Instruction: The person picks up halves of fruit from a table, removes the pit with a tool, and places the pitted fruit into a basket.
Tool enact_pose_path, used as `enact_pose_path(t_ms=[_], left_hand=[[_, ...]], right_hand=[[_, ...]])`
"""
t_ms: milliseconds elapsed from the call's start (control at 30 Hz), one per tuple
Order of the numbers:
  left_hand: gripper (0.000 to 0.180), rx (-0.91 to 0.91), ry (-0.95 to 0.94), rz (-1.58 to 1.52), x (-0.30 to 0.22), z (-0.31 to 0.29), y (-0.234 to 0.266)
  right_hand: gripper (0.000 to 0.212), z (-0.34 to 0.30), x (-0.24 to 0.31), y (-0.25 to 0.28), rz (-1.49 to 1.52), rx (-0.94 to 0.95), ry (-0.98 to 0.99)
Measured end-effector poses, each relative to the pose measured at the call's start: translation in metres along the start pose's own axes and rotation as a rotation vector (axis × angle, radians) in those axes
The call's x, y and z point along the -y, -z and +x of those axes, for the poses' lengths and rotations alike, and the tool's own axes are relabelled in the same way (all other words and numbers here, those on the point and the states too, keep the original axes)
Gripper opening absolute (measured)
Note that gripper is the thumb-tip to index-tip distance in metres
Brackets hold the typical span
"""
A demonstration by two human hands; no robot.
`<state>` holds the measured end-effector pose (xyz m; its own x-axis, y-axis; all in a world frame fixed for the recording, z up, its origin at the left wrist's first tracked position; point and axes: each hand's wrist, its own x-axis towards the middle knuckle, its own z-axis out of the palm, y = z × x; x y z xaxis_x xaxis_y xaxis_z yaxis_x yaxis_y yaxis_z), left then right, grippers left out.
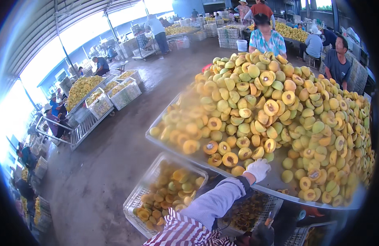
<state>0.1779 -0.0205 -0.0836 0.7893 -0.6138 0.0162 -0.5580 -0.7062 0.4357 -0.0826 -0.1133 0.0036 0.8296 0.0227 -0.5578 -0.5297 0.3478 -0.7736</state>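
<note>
My left hand, in a white glove, is at the near edge of a metal table, beside a large heap of halved yellow peaches. Its fingers look bent together; what they hold, if anything, is hidden. A striped sleeve covers that forearm. Some cut faces near the hand show brown hollows, as on one peach half. My right hand is not discernible; a dark shape at the bottom edge cannot be made out.
Below the table's left side stands a white crate of peach halves. Another crate under the edge holds brownish pieces. A person stands behind the heap, another person at its right. A loaded cart stands across the wet floor.
</note>
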Motion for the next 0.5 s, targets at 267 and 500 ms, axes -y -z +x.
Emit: enact_pose_path(t_ms=[267,500], left_hand=[[0.025,-0.427,0.044,-0.707,0.028,-0.021,0.007],[0.023,-0.097,-0.182,-1.382,-0.073,-0.130,0.066]], right_hand=[[0.035,0.001,-0.003,-0.002,-0.086,-0.001,0.042],[0.032,0.021,-0.007,0.009,0.097,-0.036,0.086]])
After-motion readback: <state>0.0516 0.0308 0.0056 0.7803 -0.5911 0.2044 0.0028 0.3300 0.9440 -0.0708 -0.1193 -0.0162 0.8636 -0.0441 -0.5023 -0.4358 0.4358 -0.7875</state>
